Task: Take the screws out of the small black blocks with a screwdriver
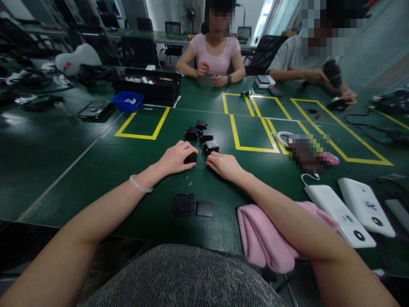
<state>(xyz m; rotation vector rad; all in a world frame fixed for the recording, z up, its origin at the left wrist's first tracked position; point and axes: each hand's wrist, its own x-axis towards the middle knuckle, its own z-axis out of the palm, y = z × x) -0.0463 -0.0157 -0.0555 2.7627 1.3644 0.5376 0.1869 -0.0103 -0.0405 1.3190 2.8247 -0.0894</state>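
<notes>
My left hand [179, 157] is closed around a small black box [190, 158], resting low over the green table. My right hand [224, 165] is pinched shut just to the right. A thin, light line [201, 162] runs between the box and my right fingertips; what those fingers hold is too small to make out. Right behind my hands stands a group of several similar black boxes [207, 135]. Nearer to me lie a few tiny screws [190, 183], an open black casing part [183, 204] and a flat black cover [204, 208].
A pink cloth [265, 238] lies under my right forearm, beside two white devices [340, 215]. A blue tray [128, 101] and a black organizer box [150, 85] stand at the back left. Two people sit across the table, one holding a black power tool [332, 73].
</notes>
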